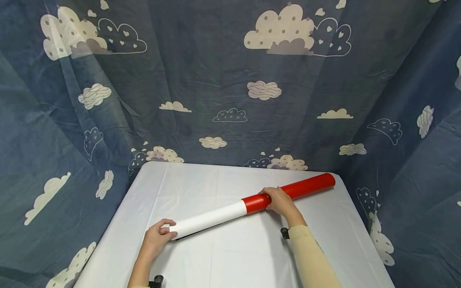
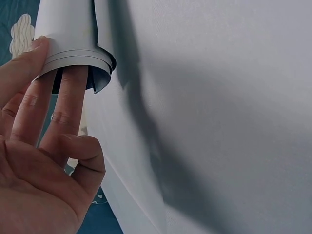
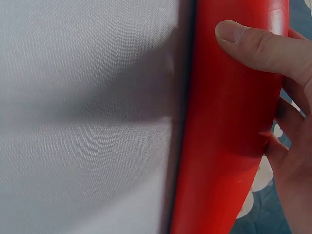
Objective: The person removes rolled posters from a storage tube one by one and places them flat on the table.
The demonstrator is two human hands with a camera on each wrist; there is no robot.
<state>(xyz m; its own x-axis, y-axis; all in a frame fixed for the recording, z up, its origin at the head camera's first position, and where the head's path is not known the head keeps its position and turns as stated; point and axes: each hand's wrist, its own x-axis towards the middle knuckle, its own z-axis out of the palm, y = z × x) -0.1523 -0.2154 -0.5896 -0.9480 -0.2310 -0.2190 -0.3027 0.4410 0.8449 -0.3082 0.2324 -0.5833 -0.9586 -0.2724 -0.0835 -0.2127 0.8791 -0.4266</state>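
A rolled white sheet [image 1: 212, 219] runs into a red tube [image 1: 309, 187], making one long slanted piece above the table. My left hand [image 1: 156, 237] pinches the white roll's near left end. In the left wrist view two fingers reach inside the roll's open mouth [image 2: 83, 59], with the thumb [image 2: 34, 51] on its outside. My right hand [image 1: 281, 202] grips the red tube near where the white roll enters it. In the right wrist view the thumb [image 3: 258, 46] lies across the red surface [image 3: 224, 112] and the other fingers go behind it.
A white cloth covers the table [image 1: 245, 256]. Dark blue curtains [image 1: 201, 72] with cloud prints hang behind and at both sides. The red tube's far end lies near the table's back right corner. Dark wrist devices show at both wrists.
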